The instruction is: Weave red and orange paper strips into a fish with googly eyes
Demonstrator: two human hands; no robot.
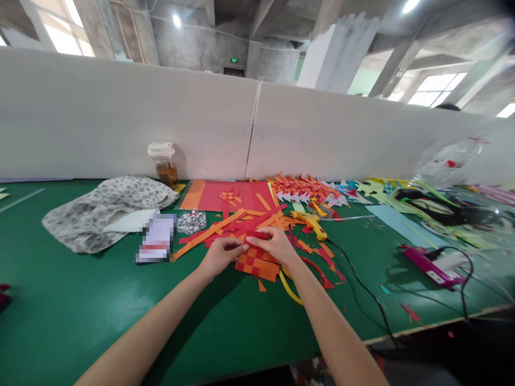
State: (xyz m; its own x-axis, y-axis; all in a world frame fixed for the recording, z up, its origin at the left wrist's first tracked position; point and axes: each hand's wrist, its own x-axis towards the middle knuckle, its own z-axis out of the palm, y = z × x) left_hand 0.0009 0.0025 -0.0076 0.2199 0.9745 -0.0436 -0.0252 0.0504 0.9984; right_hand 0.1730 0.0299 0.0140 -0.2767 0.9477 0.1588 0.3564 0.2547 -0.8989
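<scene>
A red and orange checkered piece of woven paper [257, 263] is between my hands, above the green table. My left hand [223, 256] is closed, its thumb and forefinger pinching the upper left side of the weave. From the top, my right hand [275, 247] grips the red upper part with bent fingers, hiding some of it. Loose orange strips [213, 234] and red strips lie crossed just behind the hands. By my right wrist, partly covered, are curved yellow and red handles [290, 288]. A yellow glue gun [316, 222] rests on its side further right.
Behind the strips lie red and orange sheets [209, 194] and a heap of finished paper fish [306, 187]. A patterned cloth [108, 212], a phone [156, 238], a bag of googly eyes [191, 221] and a drink cup [164, 165] stand left. A magenta power strip [431, 266] with cables lies right.
</scene>
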